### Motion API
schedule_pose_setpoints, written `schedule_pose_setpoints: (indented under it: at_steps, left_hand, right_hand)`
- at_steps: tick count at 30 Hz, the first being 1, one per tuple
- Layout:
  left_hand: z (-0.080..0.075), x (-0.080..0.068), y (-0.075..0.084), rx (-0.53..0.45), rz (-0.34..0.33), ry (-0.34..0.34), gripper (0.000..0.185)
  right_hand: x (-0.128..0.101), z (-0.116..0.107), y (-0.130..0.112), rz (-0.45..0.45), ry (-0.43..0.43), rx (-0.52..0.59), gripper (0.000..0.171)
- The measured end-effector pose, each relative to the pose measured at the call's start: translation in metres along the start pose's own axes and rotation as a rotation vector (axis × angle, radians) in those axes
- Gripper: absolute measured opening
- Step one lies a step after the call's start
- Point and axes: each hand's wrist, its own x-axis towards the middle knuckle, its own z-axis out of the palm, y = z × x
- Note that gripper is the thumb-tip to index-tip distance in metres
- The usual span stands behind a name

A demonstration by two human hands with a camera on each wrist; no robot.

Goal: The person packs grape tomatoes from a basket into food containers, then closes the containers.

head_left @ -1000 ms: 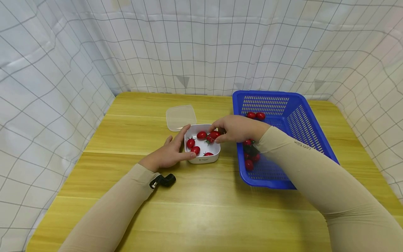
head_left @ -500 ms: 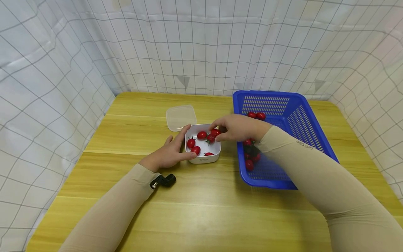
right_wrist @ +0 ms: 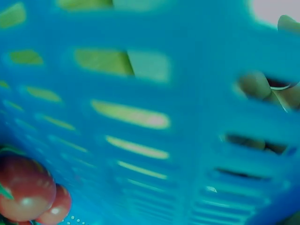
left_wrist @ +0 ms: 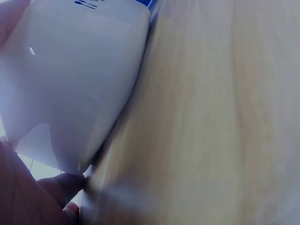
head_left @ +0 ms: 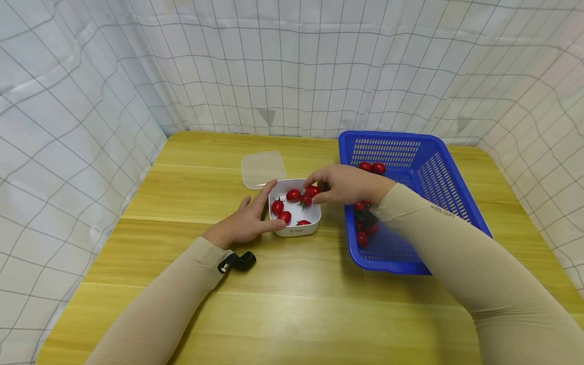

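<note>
Left hand (head_left: 246,220) spreads wide against white squarish plastic container (head_left: 296,231); red oval tomato (head_left: 312,191) under right hand (head_left: 343,183), can't tell if held.

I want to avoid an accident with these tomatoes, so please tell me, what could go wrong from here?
The right hand, its fingers curled at a tomato close beside another, could bruise one by squeezing. The right sleeve crosses over the blue basket; pulling back might nudge it. If the left hand lets go, a bump could slide the white box.
</note>
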Motion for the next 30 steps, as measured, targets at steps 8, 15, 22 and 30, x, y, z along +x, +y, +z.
schedule_pose_setpoints:
  at_steps: [8, 15, 22, 30]
  left_hand:
    - [0.0012, -0.0006, 0.0004, 0.000, 0.001, 0.017, 0.106]
    - [0.0022, -0.0020, 0.0008, 0.013, 0.014, 0.041, 0.106]
    - [0.0031, -0.0020, 0.0000, 0.018, 0.014, 0.044, 0.106]
    - [0.0035, -0.0015, 0.0005, 0.010, 0.003, 0.038, 0.104]
  right_hand:
    - [-0.0009, 0.0025, -0.0054, 0.037, -0.017, -0.064, 0.046]
    - [-0.0015, 0.0089, -0.0049, 0.026, 0.001, -0.060, 0.042]
    - [-0.0032, 0.0097, -0.0062, 0.026, 0.001, -0.058, 0.041]
    - [-0.0041, 0.0065, -0.0053, 0.023, -0.003, -0.031, 0.043]
